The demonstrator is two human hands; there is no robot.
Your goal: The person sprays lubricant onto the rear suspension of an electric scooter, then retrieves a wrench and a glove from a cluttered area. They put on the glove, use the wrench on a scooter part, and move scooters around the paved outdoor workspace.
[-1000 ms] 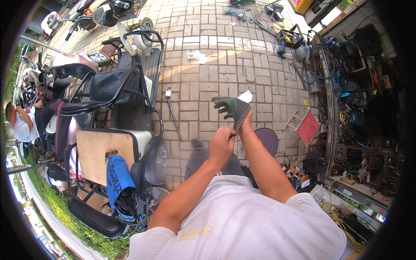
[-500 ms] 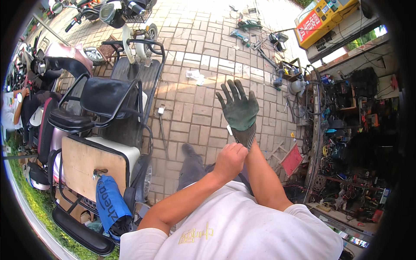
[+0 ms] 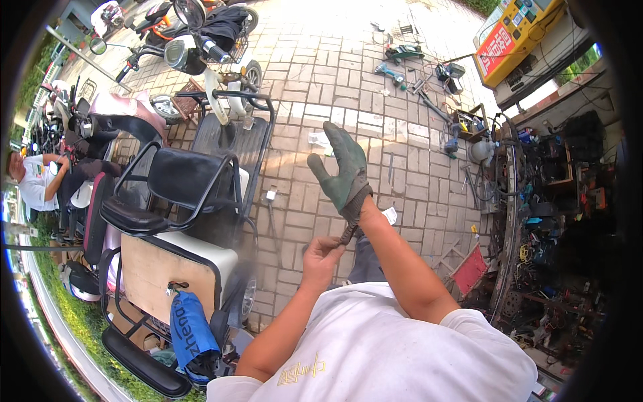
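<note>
The step in hand appears to be settling a dark green coated work glove (image 3: 349, 164) by its ribbed grey-brown knit cuff (image 3: 356, 203). The glove is on the right hand (image 3: 342, 177), near the middle of the view, fingertips toward 11 o'clock. That hand holds nothing, its thumb spread wide from fingers lying together; the bare left hand (image 3: 321, 262), at 7 o'clock from it, is narrowed into a pinch on the cuff's lower end. The next move seems to call for a firm tug along the wrist while the right hand stays steady.

Over the tan brick paving (image 3: 335, 94), the widest room looks to run toward 12 o'clock. A black tubular-framed padded seat (image 3: 185, 177) bounds it at 9 o'clock, dark cluttered shelving (image 3: 531, 224) at 3 o'clock. A red-topped folding stool (image 3: 470, 270) sits at 4 o'clock, and a thin grey rod with a white block end (image 3: 271, 195) lies toward 8 o'clock, a possible trip
</note>
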